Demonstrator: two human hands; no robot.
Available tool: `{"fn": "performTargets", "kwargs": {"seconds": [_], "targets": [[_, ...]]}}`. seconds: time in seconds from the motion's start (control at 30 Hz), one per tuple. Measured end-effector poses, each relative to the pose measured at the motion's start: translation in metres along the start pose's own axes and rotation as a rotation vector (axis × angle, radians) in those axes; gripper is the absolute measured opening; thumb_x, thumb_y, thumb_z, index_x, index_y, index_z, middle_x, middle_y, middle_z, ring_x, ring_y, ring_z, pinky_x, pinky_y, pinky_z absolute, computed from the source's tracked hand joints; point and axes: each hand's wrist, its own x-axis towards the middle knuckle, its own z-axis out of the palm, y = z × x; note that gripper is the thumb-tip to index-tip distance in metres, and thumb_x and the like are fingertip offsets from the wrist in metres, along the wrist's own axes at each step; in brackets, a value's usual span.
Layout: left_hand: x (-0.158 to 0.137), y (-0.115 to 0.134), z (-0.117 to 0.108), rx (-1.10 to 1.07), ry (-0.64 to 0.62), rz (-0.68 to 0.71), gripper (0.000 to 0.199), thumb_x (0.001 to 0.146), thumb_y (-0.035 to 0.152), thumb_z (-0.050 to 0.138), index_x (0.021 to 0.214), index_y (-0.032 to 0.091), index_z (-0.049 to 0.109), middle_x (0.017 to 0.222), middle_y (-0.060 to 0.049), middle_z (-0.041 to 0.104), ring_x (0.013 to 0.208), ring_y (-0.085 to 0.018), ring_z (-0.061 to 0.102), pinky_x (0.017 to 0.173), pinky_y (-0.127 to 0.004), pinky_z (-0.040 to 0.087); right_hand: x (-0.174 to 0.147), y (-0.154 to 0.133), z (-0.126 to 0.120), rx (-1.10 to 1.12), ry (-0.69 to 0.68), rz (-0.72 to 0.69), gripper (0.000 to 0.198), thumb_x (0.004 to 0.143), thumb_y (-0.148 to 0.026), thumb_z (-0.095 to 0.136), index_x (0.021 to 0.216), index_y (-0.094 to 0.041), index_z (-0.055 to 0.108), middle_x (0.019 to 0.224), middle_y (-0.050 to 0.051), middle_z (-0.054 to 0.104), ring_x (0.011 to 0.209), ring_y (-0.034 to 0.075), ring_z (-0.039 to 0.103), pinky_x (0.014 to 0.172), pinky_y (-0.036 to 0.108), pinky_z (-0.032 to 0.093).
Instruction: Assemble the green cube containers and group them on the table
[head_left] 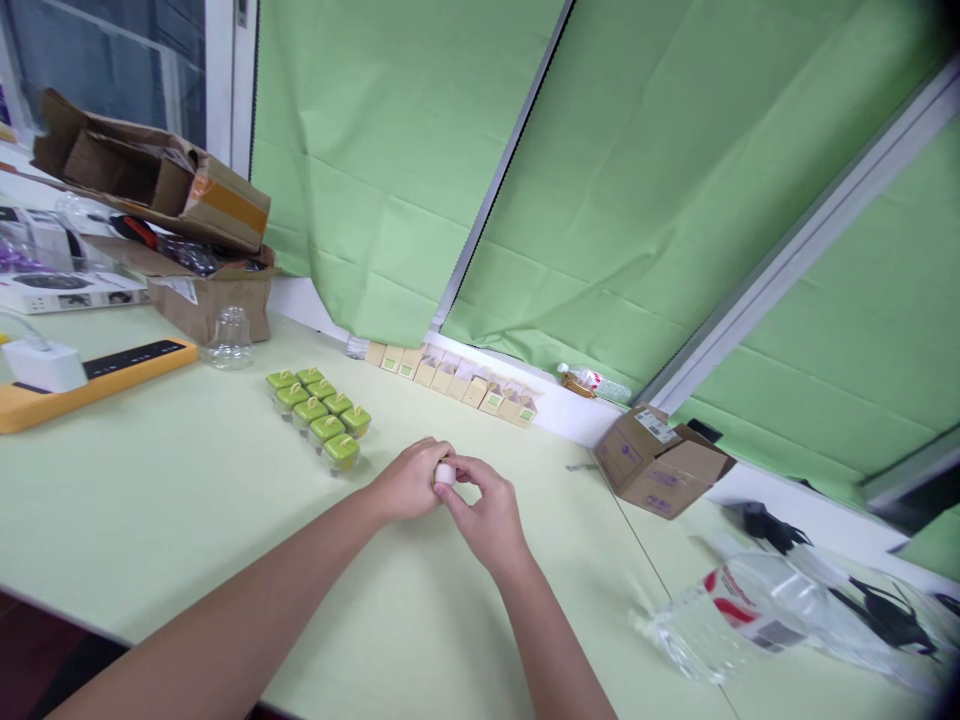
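Over the middle of the table, my left hand (411, 481) and my right hand (487, 510) meet around a small pale, whitish object (444, 474) with a rounded face. A thin green edge shows on its left side, against my left fingers. My left hand wraps most of it, so its full shape is hidden. My right thumb and fingertips pinch it from the right. Left of my hands, several small clear containers with green lids (327, 428) stand in two rows, each lid with a yellowish loop on top.
Small beige cartons (450, 380) line the wall. A yellow power strip (135, 365), a clear plastic jar (231, 338) and open cardboard boxes (217, 300) sit left. Right are another cardboard box (652, 465), a lying plastic bottle (600, 385) and a large water bottle (739, 610).
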Motion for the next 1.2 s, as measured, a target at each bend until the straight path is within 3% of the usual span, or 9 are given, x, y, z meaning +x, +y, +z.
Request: {"fn": "performTargets", "kwargs": {"seconds": [0.33, 0.5, 0.57, 0.63, 0.77, 0.87, 1.0, 1.1, 1.2], "targets": [[0.004, 0.005, -0.007, -0.069, 0.093, 0.025, 0.025, 0.073, 0.013, 0.061, 0.096, 0.023, 0.063, 0.091, -0.002, 0.067, 0.090, -0.021, 0.061, 0.078, -0.032, 0.049, -0.007, -0.004, 0.015, 0.009, 0.107, -0.017, 0.040, 0.091, -0.032, 0.061, 0.131, -0.028, 0.061, 0.132, 0.007, 0.062, 0.121, 0.026, 0.058, 0.105, 0.045, 0.046], [0.008, 0.011, -0.005, -0.165, 0.260, -0.006, 0.035, 0.078, 0.028, 0.070, 0.112, 0.023, 0.064, 0.107, -0.006, 0.068, 0.100, -0.022, 0.063, 0.090, -0.035, 0.051, 0.001, 0.008, 0.010, 0.350, 0.242, 0.249, 0.046, 0.085, -0.051, 0.066, 0.119, -0.021, 0.062, 0.128, 0.013, 0.062, 0.111, 0.027, 0.062, 0.087, 0.041, 0.056], [0.008, 0.013, -0.004, -0.207, 0.314, 0.006, 0.036, 0.079, 0.030, 0.072, 0.113, 0.023, 0.064, 0.116, -0.007, 0.067, 0.111, -0.023, 0.061, 0.099, -0.036, 0.048, 0.004, 0.015, 0.008, 0.519, 0.170, 0.392, 0.049, 0.088, -0.062, 0.054, 0.103, -0.017, 0.066, 0.113, 0.014, 0.068, 0.099, 0.026, 0.066, 0.082, 0.040, 0.058], [0.007, 0.016, -0.002, -0.241, 0.321, 0.018, 0.040, 0.079, 0.031, 0.072, 0.117, 0.023, 0.063, 0.126, -0.007, 0.063, 0.120, -0.024, 0.057, 0.106, -0.038, 0.045, 0.004, 0.019, 0.008, 0.689, -0.008, 0.523, 0.056, 0.090, -0.067, 0.045, 0.097, -0.016, 0.068, 0.102, 0.015, 0.071, 0.090, 0.026, 0.069, 0.079, 0.041, 0.058], [0.005, 0.021, 0.003, -0.305, 0.260, 0.088, 0.045, 0.079, 0.031, 0.075, 0.121, 0.024, 0.060, 0.133, -0.008, 0.059, 0.126, -0.024, 0.053, 0.109, -0.040, 0.042, 0.001, 0.014, 0.011, 0.921, -0.197, 0.581, 0.037, 0.086, -0.050, 0.057, 0.104, -0.020, 0.067, 0.113, 0.011, 0.070, 0.095, 0.024, 0.068, 0.081, 0.038, 0.057], [0.004, 0.021, 0.006, -0.317, 0.244, 0.126, 0.044, 0.076, 0.035, 0.079, 0.114, 0.024, 0.062, 0.132, -0.010, 0.060, 0.127, -0.027, 0.052, 0.109, -0.044, 0.042, 0.000, 0.009, 0.009, 0.911, -0.126, 0.530, 0.026, 0.081, -0.039, 0.065, 0.098, -0.020, 0.067, 0.115, 0.010, 0.069, 0.097, 0.023, 0.066, 0.081, 0.035, 0.056], [0.006, 0.016, 0.005, -0.256, 0.195, 0.103, 0.053, 0.073, 0.041, 0.080, 0.120, 0.025, 0.061, 0.131, -0.011, 0.059, 0.127, -0.029, 0.050, 0.108, -0.045, 0.041, 0.003, 0.011, 0.006, 0.850, 0.028, 0.531, 0.028, 0.081, -0.045, 0.067, 0.090, -0.019, 0.067, 0.097, 0.008, 0.072, 0.085, 0.020, 0.065, 0.075, 0.033, 0.055], [0.008, 0.007, -0.002, -0.252, 0.192, 0.065, 0.048, 0.087, 0.044, 0.064, 0.130, 0.026, 0.055, 0.136, -0.011, 0.056, 0.128, -0.026, 0.049, 0.106, -0.042, 0.043, 0.007, 0.020, 0.001, 0.795, 0.195, 0.541, 0.030, 0.077, -0.047, 0.070, 0.087, -0.018, 0.068, 0.095, 0.008, 0.071, 0.084, 0.020, 0.065, 0.073, 0.032, 0.054], [0.010, -0.011, -0.006, -0.250, 0.311, -0.130, 0.040, 0.097, 0.043, 0.044, 0.133, 0.025, 0.051, 0.138, -0.010, 0.055, 0.127, -0.023, 0.051, 0.102, -0.039, 0.045, 0.010, 0.033, -0.006, 0.598, 0.370, 0.523, 0.035, 0.077, -0.052, 0.068, 0.084, -0.018, 0.068, 0.093, 0.009, 0.070, 0.085, 0.021, 0.064, 0.074, 0.035, 0.055]]}}
